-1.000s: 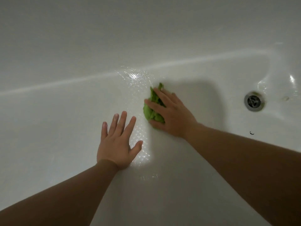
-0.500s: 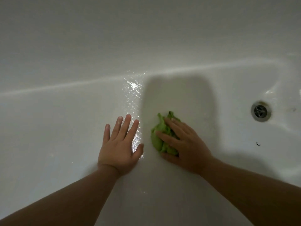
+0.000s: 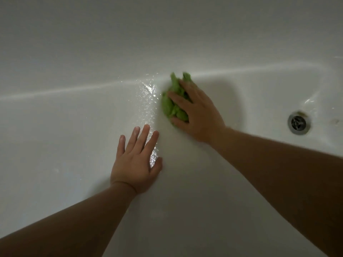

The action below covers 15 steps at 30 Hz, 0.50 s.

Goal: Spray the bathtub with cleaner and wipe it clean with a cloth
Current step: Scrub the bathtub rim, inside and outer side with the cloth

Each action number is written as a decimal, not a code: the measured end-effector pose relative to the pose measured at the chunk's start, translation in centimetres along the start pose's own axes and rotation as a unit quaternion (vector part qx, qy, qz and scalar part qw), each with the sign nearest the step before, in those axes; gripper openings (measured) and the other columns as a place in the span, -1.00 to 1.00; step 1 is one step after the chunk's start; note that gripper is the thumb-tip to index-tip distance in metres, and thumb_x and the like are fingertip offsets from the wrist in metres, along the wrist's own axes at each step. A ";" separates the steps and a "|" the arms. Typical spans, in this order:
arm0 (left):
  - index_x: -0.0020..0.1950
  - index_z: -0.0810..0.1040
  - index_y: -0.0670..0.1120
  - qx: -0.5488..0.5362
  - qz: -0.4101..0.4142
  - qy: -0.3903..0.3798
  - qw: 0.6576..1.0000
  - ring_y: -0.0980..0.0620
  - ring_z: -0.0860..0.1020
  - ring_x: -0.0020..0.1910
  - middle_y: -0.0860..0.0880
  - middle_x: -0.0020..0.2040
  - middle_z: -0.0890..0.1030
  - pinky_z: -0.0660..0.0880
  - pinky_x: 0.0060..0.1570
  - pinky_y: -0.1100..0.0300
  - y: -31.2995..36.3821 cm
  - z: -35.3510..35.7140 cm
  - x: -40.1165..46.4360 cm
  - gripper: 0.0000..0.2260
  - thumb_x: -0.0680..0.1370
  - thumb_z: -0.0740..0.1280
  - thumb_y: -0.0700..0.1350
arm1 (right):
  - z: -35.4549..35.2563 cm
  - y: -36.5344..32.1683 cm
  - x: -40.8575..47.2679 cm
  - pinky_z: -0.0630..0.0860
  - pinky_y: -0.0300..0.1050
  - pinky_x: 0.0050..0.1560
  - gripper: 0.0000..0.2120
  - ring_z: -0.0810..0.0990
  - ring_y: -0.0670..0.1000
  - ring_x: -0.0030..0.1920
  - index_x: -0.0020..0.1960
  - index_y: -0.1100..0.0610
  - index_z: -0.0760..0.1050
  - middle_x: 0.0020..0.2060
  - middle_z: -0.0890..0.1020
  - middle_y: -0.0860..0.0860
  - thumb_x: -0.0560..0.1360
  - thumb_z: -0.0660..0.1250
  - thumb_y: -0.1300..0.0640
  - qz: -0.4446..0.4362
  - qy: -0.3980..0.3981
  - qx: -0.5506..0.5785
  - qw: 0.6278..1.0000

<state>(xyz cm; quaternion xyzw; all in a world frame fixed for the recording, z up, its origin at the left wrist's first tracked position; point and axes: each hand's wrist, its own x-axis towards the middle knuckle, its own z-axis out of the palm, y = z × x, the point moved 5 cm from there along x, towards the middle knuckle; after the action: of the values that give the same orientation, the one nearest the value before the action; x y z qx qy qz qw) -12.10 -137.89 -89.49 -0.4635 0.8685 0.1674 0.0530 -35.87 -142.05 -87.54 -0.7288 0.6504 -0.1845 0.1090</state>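
The white bathtub [image 3: 70, 138] fills the view from above. A crumpled green cloth [image 3: 169, 106] lies against the tub floor near the seam with the far wall. My right hand [image 3: 201, 115] holds it down, fingers spread over it and thumb hooked round its lower edge. The cloth's upper tips are blurred. My left hand [image 3: 136, 160] rests flat on the tub floor, fingers spread, to the left of and nearer than the cloth. It holds nothing. No spray bottle is in view.
A glistening wet streak [image 3: 149, 104] runs down the tub floor between my hands. The metal drain [image 3: 298, 123] sits at the right, with small brownish marks [image 3: 335, 121] beside it. The tub's far wall [image 3: 167, 34] rises behind.
My right hand has pushed the cloth away from me, up to the seam with the far wall, after pulling it toward me earlier. My left hand has stayed planted.
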 end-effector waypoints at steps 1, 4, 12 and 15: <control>0.68 0.09 0.11 -0.001 -0.001 0.001 1.000 -0.01 -0.08 0.67 0.05 0.69 0.00 -0.10 0.61 -0.17 0.0 0.0 -0.1 -0.36 0.61 0.09 0.23 | 0.1 -0.8 -3.4 0.34 0.21 0.47 -0.41 0.25 0.27 0.58 0.49 0.00 0.47 0.58 0.28 0.21 0.52 0.41 -0.17 0.007 0.002 0.022 1.000; 0.68 0.10 0.10 -0.006 0.001 0.002 1.000 -0.03 -0.06 0.67 0.03 0.69 0.02 -0.09 0.60 -0.19 0.1 -0.1 -0.3 -0.36 0.61 0.09 0.21 | 0.0 -4.2 -14.1 0.35 0.22 0.45 -0.39 0.27 0.23 0.58 0.50 -0.07 0.47 0.59 0.27 0.19 0.49 0.42 -0.22 -0.016 -0.068 0.034 0.997; 0.69 0.07 0.10 0.000 0.009 0.003 1.000 -0.02 -0.09 0.67 0.01 0.70 -0.01 -0.11 0.61 -0.18 0.1 0.0 -0.9 -0.34 0.60 0.12 0.21 | 0.5 -0.6 -8.1 0.33 0.23 0.46 -0.34 0.30 0.21 0.55 0.53 -0.08 0.41 0.61 0.25 0.13 0.48 0.37 -0.28 -0.061 -0.092 0.038 0.993; 0.69 0.04 0.11 0.012 0.011 -0.006 1.000 -0.02 -0.12 0.67 0.01 0.70 -0.04 -0.12 0.61 -0.18 0.0 0.2 -0.9 -0.32 0.60 0.11 0.24 | -1.3 3.4 -1.8 0.29 0.19 0.50 -0.31 0.27 0.26 0.54 0.54 -0.05 0.39 0.60 0.23 0.16 0.46 0.37 -0.25 0.033 -0.025 0.012 0.999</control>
<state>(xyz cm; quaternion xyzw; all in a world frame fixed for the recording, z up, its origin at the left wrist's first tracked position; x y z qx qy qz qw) -11.62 -137.07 -89.45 -0.4523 0.8751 0.1605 0.0617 -39.63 -140.62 -87.90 -0.7098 0.6689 -0.1707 0.1400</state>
